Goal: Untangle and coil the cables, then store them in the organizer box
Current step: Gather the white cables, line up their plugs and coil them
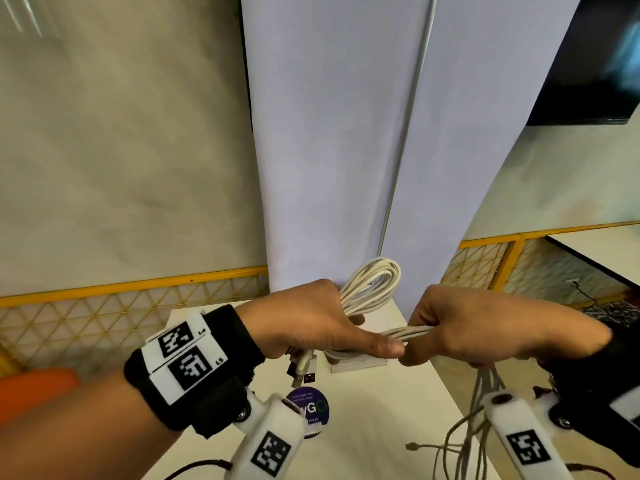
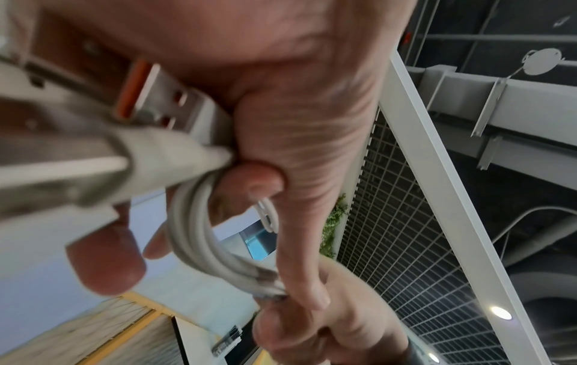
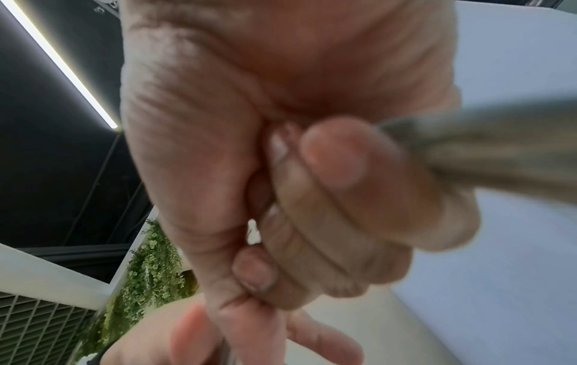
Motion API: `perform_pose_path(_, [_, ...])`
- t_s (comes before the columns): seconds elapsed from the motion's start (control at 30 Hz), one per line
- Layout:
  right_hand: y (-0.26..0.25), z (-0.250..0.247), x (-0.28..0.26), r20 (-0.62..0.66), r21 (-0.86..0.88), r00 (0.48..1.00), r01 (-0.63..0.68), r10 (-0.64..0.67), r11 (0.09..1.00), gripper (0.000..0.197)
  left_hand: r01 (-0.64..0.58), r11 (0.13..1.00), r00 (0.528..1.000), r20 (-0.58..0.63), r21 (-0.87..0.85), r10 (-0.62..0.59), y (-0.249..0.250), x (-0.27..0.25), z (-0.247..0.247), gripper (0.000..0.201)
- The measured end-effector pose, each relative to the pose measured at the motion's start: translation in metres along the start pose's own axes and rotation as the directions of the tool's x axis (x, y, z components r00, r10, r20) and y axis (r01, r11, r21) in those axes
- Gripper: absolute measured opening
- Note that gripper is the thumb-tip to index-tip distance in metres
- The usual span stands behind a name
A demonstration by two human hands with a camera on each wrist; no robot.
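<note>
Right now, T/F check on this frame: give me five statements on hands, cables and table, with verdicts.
1. The left hand grips a looped bundle of white cable. True.
2. The right hand is idle and holds nothing. False: it grips the cable strands that run across from the left hand.
3. The coiled bundle lies flat on the white table. False: it is held up above the table.
4. USB plugs hang below the left hand. True.
5. Loose cable ends trail down from the right hand onto the table. True.
</note>
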State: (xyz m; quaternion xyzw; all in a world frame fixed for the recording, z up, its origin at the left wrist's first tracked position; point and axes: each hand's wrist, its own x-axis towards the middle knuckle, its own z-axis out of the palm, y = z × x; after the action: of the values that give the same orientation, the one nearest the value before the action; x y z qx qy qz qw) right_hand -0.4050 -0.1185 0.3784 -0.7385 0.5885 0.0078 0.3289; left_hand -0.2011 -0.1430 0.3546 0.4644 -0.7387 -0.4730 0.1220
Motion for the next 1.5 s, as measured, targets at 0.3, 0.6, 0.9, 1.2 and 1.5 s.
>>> perform_pose_path(0.3, [-0.019, -0.012, 0.003, -0.148, -0.309, 0.989, -0.03, -0.016, 0.951, 0.028, 0.061, 0.994, 0.998, 0.016, 0.096, -0.063, -0.001, -0.001, 0.006, 0.045])
perform_pose_path(0.6, [-0.037, -0.013, -0.006, -0.278, -0.559, 0.957, -0.088, -0.086, 0.825, 0.018, 0.083, 0.991, 0.995, 0.044, 0.109, -0.088, -0.002, -0.008, 0.003, 0.023])
perform_pose_path(0.9, [-0.041, -0.017, -0.013, -0.295, -0.783, 0.909, -0.054, -0.293, 0.62, 0.033, 0.185, 0.983, 0.963, 0.202, -0.006, -0.18, -0.016, -0.018, 0.006, 0.017])
perform_pose_path(1.2, [-0.043, -0.017, -0.001, -0.135, -0.862, 0.89, 0.112, -0.436, 0.495, 0.061, 0.319, 0.841, 0.856, 0.515, -0.437, -0.057, -0.029, -0.015, 0.018, 0.022])
perform_pose_path(1.5, [-0.049, 0.011, 0.003, -0.019, -0.932, 0.819, 0.194, -0.574, 0.307, 0.067, 0.356, 0.711, 0.81, 0.579, -0.606, 0.088, -0.022, -0.02, 0.015, 0.03])
